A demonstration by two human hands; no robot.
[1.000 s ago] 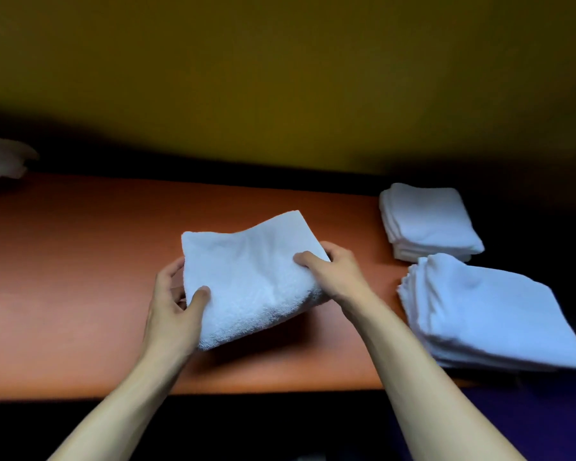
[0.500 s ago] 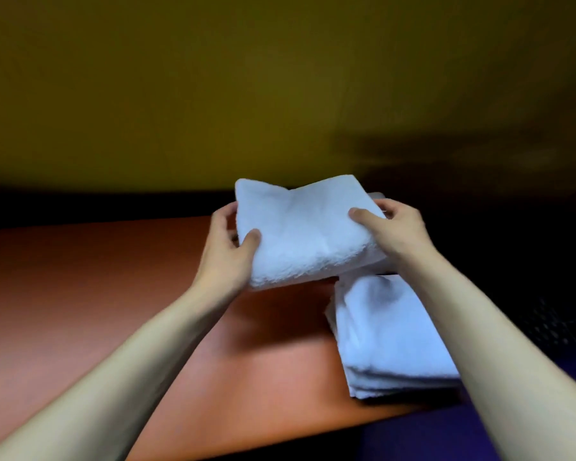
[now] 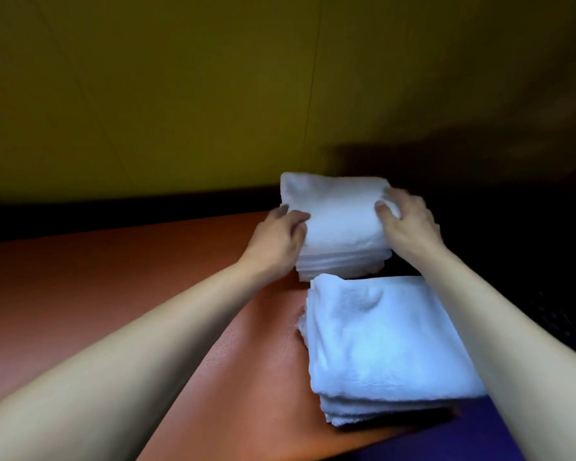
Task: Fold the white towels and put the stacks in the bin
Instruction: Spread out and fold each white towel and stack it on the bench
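Two hands (image 3: 343,234) flanking folded towel (image 3: 340,207)

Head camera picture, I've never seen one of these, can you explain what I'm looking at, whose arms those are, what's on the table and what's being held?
There is no machine here. The camera sits on a person's head and looks forward and down, so the two bare arms reaching in from the bottom are that person's own.

The surface is an orange-brown table against a yellow-green wall. Two piles of folded white towels lie on it: a far stack and a larger near stack, closer to the camera.

The left hand and right hand both have a grip on a folded towel, one on each side, at the top of the far stack. Whether it already rests there fully I cannot tell. No bin is clearly visible.
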